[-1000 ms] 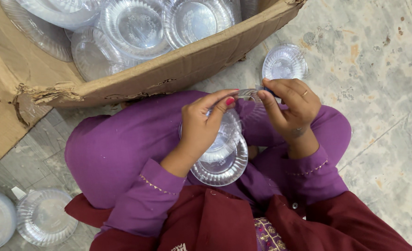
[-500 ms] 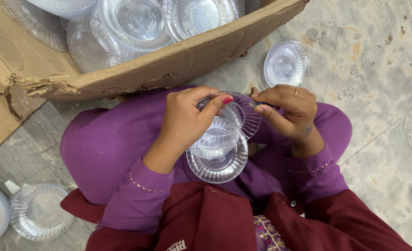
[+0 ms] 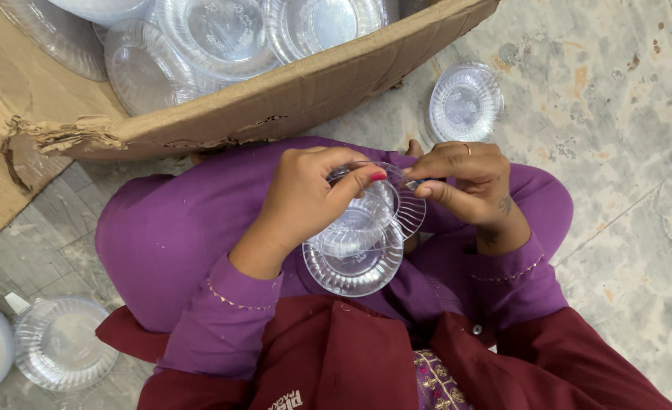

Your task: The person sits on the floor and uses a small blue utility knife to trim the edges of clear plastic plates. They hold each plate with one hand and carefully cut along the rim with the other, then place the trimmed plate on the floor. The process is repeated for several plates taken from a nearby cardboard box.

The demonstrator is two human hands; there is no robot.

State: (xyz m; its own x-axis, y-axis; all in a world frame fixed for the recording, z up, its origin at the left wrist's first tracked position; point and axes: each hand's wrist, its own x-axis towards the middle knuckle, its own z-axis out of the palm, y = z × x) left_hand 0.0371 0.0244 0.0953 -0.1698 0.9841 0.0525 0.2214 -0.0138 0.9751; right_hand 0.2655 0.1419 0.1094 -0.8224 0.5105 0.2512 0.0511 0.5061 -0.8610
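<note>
At frame centre, the left hand (image 3: pixel 305 199) gripped a stack of clear plastic bowls (image 3: pixel 355 243) while the right hand (image 3: pixel 465 186) pinched the top bowl's rim, now tilted further off the stack than a moment earlier.

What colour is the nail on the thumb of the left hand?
Red, on the left hand gripping the clear plastic bowls; the head view shows it.

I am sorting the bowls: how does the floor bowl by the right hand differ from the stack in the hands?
The floor bowl lies alone, flat and untouched; the stack is several nested bowls, tilted over the lap, gripped by the left hand and right hand. Both are clear ribbed plastic.
</note>
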